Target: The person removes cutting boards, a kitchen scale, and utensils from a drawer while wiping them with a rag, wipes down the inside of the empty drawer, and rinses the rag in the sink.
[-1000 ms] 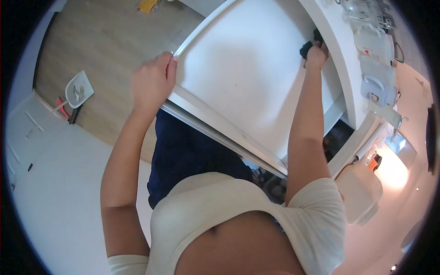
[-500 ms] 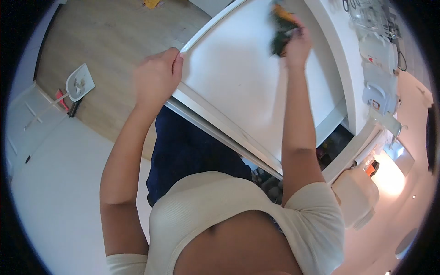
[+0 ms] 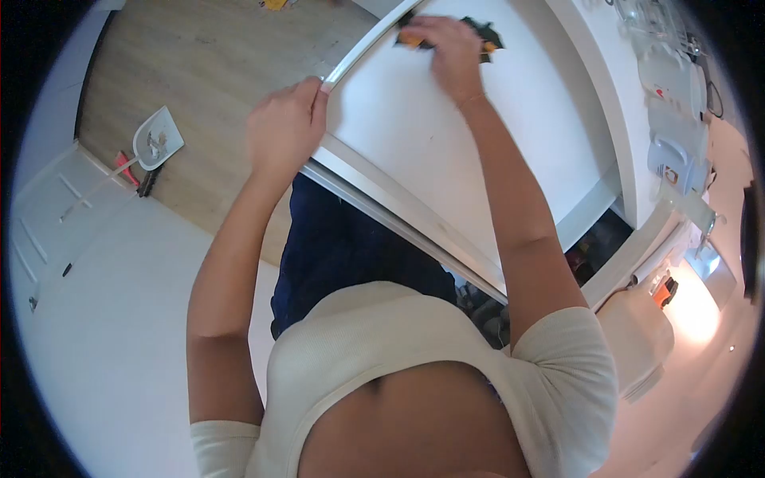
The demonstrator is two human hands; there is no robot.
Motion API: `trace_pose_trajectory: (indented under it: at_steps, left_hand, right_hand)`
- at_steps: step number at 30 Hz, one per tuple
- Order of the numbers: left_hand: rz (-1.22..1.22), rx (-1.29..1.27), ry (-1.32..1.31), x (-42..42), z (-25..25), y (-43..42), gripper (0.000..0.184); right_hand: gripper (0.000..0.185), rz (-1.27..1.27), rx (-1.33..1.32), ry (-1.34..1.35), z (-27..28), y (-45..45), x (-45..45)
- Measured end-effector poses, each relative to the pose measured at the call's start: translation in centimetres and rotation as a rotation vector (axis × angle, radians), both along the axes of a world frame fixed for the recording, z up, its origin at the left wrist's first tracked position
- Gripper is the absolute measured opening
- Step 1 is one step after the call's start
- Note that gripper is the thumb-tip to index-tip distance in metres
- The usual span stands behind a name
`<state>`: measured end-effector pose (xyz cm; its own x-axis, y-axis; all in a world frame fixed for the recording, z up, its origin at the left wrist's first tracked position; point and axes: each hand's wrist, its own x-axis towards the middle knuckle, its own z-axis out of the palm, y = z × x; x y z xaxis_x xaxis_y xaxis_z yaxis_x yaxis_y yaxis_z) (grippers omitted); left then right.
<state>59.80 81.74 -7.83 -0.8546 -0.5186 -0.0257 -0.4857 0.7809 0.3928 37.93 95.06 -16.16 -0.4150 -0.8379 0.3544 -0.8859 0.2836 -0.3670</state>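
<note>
My left hand [image 3: 288, 126] is closed around the front corner of a white pulled-out drawer [image 3: 414, 119], with the thumb along its rim. Inside the drawer, toward its far left corner, my right hand [image 3: 456, 60] presses a patterned cloth [image 3: 489, 41] in dark green and orange against the flat bottom. Parts of the cloth stick out on both sides of my fingers, slightly blurred. Only a few tiny specks show on the drawer bottom.
A white dustpan [image 3: 167, 134] with debris lies on the wooden floor [image 3: 239, 56] at the left, by a red-and-black brush [image 3: 126, 166]. Plastic jugs [image 3: 677, 159] and glassware [image 3: 649, 20] line the counter at the right. Another compartment [image 3: 598, 243] with dark contents lies beside the drawer.
My right hand has swept the cloth leftward across the drawer bottom, toward the far left edge. My left hand keeps its hold on the drawer corner. The view has shifted slightly.
</note>
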Motion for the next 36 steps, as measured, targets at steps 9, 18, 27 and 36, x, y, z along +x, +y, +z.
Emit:
trace_pose_trajectory:
  at_steps: [9,18,27,36]
  left_hand:
    - [0.002,-0.025,-0.095,-0.3,0.2,0.2,0.025]
    - [-0.034,0.015,-0.047,0.1,0.2,-0.2,0.025]
    - [-0.018,0.03,-0.056,-0.3,-0.2,-0.1,0.025]
    - [-0.014,0.025,-0.098,-0.3,0.3,-0.1,0.026]
  right_hand:
    - [0.031,0.37,0.077,-0.219,0.8,-0.4,10.9]
    - [0.027,0.535,0.315,-0.359,4.6,8.0,9.5]
    - [0.044,-0.072,0.124,-0.308,2.7,4.0,-1.5]
    - [0.037,0.092,0.298,-0.462,4.3,12.9,7.6]
